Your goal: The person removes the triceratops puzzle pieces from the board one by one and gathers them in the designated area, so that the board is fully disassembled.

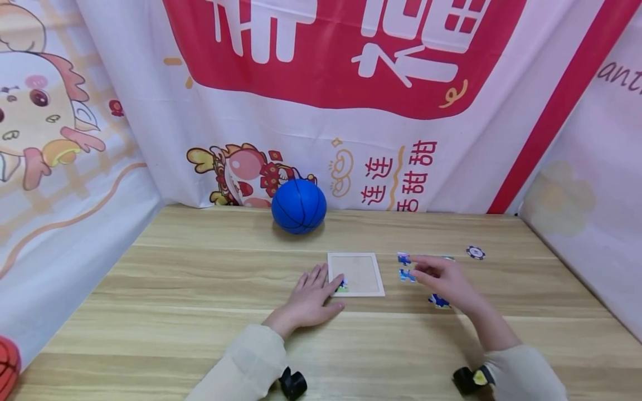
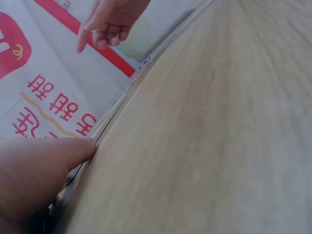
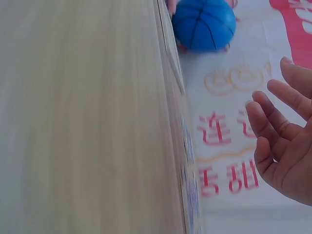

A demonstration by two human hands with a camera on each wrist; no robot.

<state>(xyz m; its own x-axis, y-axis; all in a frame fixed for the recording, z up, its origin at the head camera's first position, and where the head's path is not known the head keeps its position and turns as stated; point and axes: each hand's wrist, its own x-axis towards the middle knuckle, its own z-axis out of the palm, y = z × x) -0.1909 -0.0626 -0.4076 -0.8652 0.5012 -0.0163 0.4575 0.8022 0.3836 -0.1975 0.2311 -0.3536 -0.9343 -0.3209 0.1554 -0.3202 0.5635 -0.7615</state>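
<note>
A small white puzzle frame (image 1: 373, 293) lies on the wooden table, with one puzzle piece (image 1: 343, 285) in its lower left corner. My left hand (image 1: 311, 301) rests flat at the frame's left edge, a finger touching that corner piece. Over the loose pieces to the right, my right hand (image 1: 446, 278) is held above the tabletop; in the right wrist view its fingers (image 3: 265, 119) are loosely bent with nothing between them. Two blue puzzle pieces (image 1: 407, 275) lie by its fingertips, and another blue piece (image 1: 439, 301) sits below the palm. Part of the loose pieces is hidden by this hand.
A blue ball (image 1: 298, 206) stands at the table's back edge near the printed curtain (image 1: 281, 122). A round blue and white chip (image 1: 475, 253) lies at the right, beyond the right hand. Part of a red ball (image 1: 7, 362) shows at the far left.
</note>
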